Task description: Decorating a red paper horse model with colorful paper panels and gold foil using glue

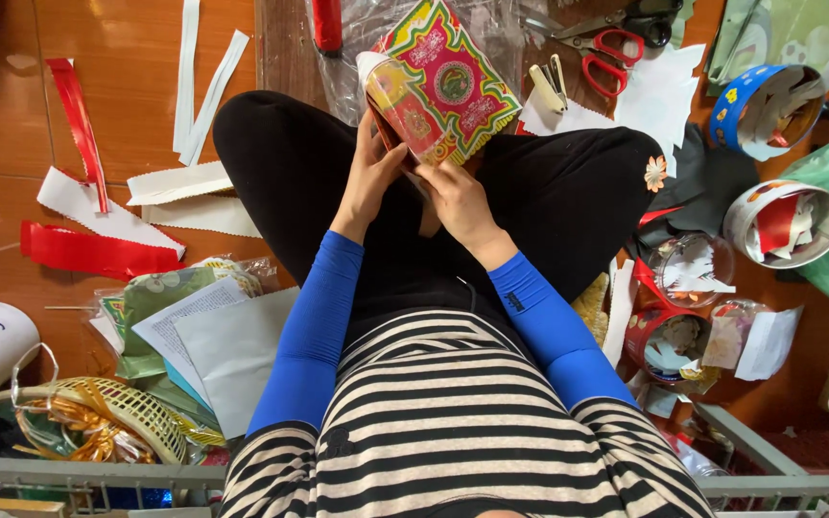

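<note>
A seated person's left hand [368,177] and right hand [455,197] both grasp a folded sheet of glossy patterned paper [438,82], red, green and yellow with scalloped edges, held over black-clothed crossed legs. On the wooden floor [127,58], two pairs of scissors lie near the top edge: one red-handled [599,50], one black-handled [640,17]. Three round tins [781,223] of paper scraps sit toward the right edge. Red and white paper strips [98,216] lie left.

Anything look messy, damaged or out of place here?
Yes: red and white paper strips lie scattered across the floor at left. Red-handled scissors lie open. Both hands, left hand and right hand, hold the patterned paper.
</note>
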